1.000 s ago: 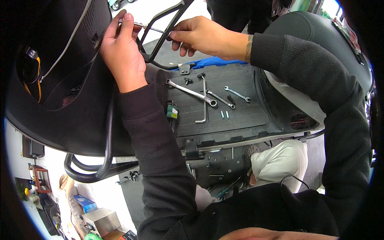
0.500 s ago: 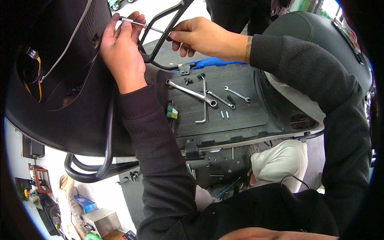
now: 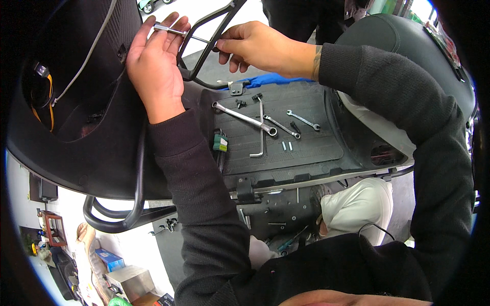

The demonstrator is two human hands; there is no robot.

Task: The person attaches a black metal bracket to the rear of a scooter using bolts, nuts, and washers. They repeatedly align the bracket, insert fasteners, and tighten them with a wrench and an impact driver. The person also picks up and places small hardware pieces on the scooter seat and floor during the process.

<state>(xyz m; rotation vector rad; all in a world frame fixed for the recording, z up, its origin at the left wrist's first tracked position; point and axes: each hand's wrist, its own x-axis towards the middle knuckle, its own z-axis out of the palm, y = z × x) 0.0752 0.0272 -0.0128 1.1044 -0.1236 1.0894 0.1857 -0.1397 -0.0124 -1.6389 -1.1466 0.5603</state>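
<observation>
A long, thin bolt [image 3: 202, 39] passes through the bars of a black tubular frame [image 3: 192, 74]. On its left end is a silver sleeve-like piece [image 3: 162, 27]. My left hand [image 3: 155, 76] is open, palm showing and fingers spread, with the silver piece lying across the fingers. On the frame's other side, my right hand [image 3: 250, 47] pinches the bolt's dark end between thumb and fingers. Below, on the scooter's footboard [image 3: 306, 153], lie a large ring spanner [image 3: 244, 119], an L-shaped wrench [image 3: 262, 132], two smaller spanners and two short silver pins.
A green-holdered hex key set [image 3: 220, 143] sits at the footboard's left. The scooter seat [image 3: 377, 38] is at upper right, and a grey cable [image 3: 87, 58] hangs at upper left. Screws and a screwdriver [image 3: 293, 238] lie on the floor. A person in dark clothing stands beyond the frame.
My left fingers have uncurled from the silver piece and spread apart. My right hand keeps its pinch in the same place.
</observation>
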